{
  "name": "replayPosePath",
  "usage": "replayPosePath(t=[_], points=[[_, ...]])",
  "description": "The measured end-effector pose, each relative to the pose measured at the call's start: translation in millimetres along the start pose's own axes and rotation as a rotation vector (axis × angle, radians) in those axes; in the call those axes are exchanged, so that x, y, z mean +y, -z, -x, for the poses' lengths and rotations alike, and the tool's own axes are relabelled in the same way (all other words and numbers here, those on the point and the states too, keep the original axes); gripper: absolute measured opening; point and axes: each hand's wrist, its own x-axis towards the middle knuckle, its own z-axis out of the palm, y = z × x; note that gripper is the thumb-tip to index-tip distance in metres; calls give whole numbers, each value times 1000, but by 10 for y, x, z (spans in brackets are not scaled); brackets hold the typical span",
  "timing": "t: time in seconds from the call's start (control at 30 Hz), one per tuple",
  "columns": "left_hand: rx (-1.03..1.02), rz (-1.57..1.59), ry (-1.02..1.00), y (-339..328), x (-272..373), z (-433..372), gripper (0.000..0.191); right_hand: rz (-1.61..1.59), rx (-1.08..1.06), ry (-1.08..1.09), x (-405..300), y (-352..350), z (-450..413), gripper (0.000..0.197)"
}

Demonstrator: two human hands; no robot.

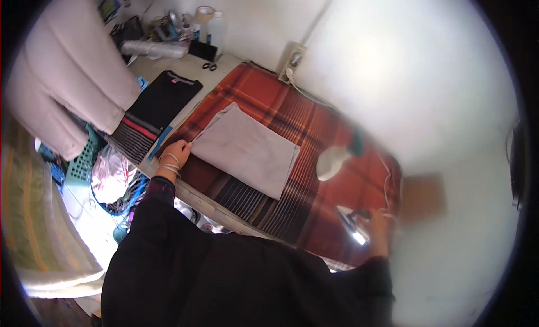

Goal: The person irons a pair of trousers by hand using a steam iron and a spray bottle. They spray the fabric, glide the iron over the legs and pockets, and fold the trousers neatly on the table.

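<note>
A folded light-grey cloth (246, 152) lies flat on a red and black plaid blanket (290, 221) that covers the table. At the cloth's left corner my left hand (179, 152) grips its edge between thumb and fingers. My right hand (380, 226) is around the handle of a clothes iron (353, 226), near the blanket's right end. The iron is apart from the cloth, and the hand is somewhat blurred. Between cloth and wall lies a whitish bottle (332, 162) with a green top, probably a spray bottle.
A folded black shirt (166, 99) lies left of the blanket. Pale trousers (71, 70) hang at the left. Scissors (209, 66) and bottles (216, 30) sit at the back. A white cord (309, 95) runs from the wall socket (292, 59). A green basket (83, 160) stands below.
</note>
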Motion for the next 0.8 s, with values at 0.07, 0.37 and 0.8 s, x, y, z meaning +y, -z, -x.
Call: replayPosePath(t=[0.07,0.37,0.8], points=[[2,43,6,30,-2,-22,39,-215,-83,-94,-85,15,-4,52],[-202,96,3,160,-58,-129,37,-385,-106,285,-2401,624,-238,48],[-349,363,15,220,-147,-205,28,-172,-207,178,-3831,257,-580,50]])
